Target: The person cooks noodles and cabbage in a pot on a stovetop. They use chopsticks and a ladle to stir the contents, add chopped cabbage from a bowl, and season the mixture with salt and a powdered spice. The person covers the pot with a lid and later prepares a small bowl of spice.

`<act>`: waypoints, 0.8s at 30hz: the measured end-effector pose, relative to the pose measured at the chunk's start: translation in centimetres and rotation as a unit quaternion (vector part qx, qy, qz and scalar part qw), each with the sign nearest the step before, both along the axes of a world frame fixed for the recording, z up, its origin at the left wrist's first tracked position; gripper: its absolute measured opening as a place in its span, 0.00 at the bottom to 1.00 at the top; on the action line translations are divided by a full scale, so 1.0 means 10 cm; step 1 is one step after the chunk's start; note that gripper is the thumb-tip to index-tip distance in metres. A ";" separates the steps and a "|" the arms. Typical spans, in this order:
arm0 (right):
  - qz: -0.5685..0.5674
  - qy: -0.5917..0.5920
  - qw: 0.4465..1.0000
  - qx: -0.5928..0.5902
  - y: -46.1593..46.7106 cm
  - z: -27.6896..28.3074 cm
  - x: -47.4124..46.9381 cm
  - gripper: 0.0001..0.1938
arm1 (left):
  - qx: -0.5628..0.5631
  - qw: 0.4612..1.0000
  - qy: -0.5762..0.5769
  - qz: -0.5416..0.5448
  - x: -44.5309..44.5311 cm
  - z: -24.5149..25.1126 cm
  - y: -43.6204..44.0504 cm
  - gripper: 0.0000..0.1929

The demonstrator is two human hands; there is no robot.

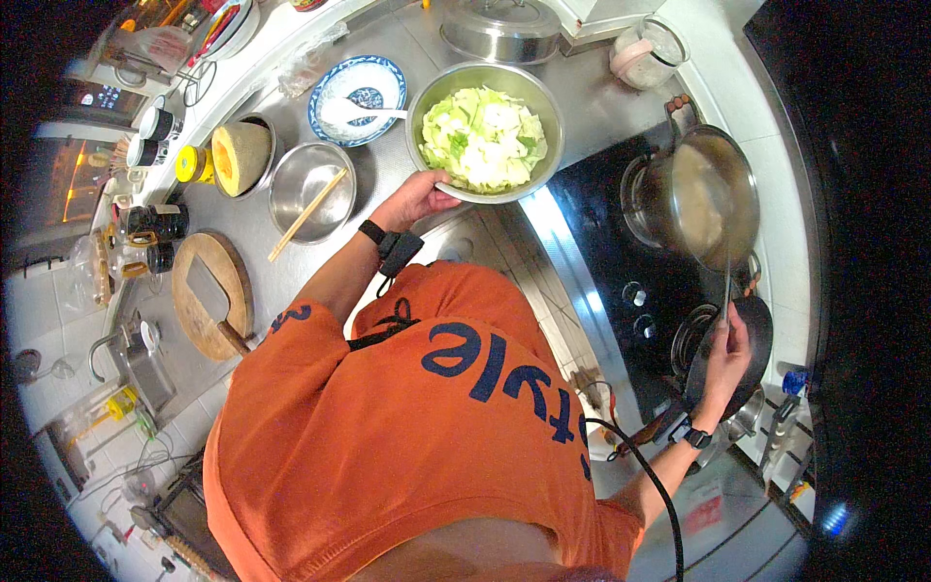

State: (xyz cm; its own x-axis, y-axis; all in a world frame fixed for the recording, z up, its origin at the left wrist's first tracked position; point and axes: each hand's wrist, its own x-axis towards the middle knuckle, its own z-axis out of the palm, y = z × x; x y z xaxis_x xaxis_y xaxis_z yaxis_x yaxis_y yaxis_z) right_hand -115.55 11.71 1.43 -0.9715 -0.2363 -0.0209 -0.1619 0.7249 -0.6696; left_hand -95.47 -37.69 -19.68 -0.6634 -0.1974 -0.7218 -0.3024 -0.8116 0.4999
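Note:
My left hand (422, 200) grips the near rim of a steel bowl (556, 138), with chopped cabbage (484, 138) heaped inside it. The bowl is over the counter's edge, left of the stove. My right hand (729, 349) is closed around the thin metal handle (727, 291) of a utensil whose far end reaches into a steel pot (753, 182). Pale liquid (698, 193) fills part of that pot; the utensil's head is blurred in it. Beside the bowl, a white spoon (349, 111) lies on a blue-and-white plate (393, 76).
Chopsticks (309, 213) rest across an empty-looking steel bowl (280, 178). Farther left are a cut melon (244, 156) and a cleaver (207, 291) on a round wooden board (240, 291). A dark pan (760, 342) sits on the near burner. A lidded steel pot (502, 44) stands at the back.

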 end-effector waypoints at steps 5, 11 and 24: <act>0.000 -0.005 1.000 -0.012 0.04 -0.04 0.04 0.16 | 0.025 1.000 0.006 0.004 0.05 0.09 0.04 0.21; -0.012 -0.028 0.999 -0.035 -0.05 -0.09 0.11 0.16 | 0.014 1.000 0.015 -0.010 0.03 0.16 0.05 0.22; 0.003 0.026 0.999 -0.045 0.00 -0.12 0.11 0.16 | -0.024 0.999 0.010 -0.032 0.12 0.30 0.06 0.21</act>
State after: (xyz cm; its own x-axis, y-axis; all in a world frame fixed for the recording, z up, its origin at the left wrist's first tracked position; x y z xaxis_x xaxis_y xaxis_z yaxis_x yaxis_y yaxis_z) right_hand -114.48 11.71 0.25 -0.9693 -0.2403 0.0518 -0.2024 0.6606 -0.7229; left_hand -94.27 -37.07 -16.72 -0.6905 -0.1877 -0.6986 -0.3424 -0.7658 0.5443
